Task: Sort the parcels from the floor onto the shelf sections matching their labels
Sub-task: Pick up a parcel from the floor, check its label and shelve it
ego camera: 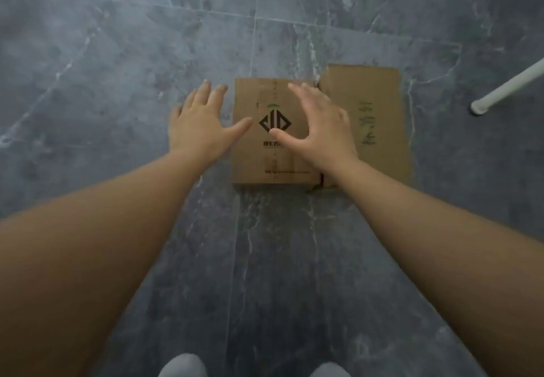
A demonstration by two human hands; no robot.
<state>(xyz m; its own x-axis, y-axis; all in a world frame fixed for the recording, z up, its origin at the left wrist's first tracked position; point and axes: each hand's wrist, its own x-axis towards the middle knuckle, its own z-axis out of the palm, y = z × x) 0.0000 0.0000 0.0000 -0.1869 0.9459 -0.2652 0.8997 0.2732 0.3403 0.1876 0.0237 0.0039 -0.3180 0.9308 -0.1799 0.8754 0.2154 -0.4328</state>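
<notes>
Nothing is held by either hand. Both hands are spread wide, fingers extended, above two cardboard parcels on the floor (117,82). The left hand (200,125) is seen over the bare floor just beside the left edge of the logo parcel (265,153), with its thumb reaching over that edge. The right hand (321,129) is seen over the right part of the same parcel, thumb pointed toward the black diamond logo (275,122) printed on its top; whether the palm touches the cardboard cannot be told. The second parcel (379,129) lies touching the right side of the first, with blurred green handwriting (367,123) along its top that cannot be read. A white pole (506,86) is seen slanting to the floor near the right edge of the view, well apart from the parcels. Two grey shoe tips (182,366) show at the bottom edge.
</notes>
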